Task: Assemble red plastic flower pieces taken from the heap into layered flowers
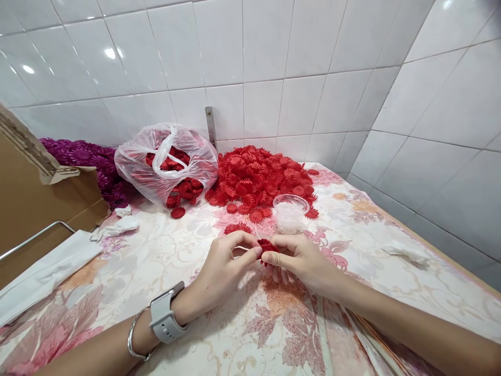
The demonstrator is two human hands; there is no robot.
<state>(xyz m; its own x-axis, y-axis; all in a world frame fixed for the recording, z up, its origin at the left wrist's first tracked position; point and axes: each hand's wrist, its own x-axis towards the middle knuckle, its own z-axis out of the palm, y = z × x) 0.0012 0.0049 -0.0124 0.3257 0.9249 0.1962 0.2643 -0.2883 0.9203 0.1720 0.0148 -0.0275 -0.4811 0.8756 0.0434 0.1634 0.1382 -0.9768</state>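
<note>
My left hand and my right hand meet over the flowered tablecloth, both pinching one small red fabric flower between thumbs and fingertips. The left wrist wears a white watch and a thin bangle. Just beyond the hands lies a single red flower flat on the cloth. A small clear plastic cup stands right behind my right hand. A big heap of red flowers lies further back against the wall.
A clear plastic bag with more red flowers sits left of the heap. Purple flowers lie behind a cardboard box at far left. White paper scraps are near it. Tiled walls close the back and right.
</note>
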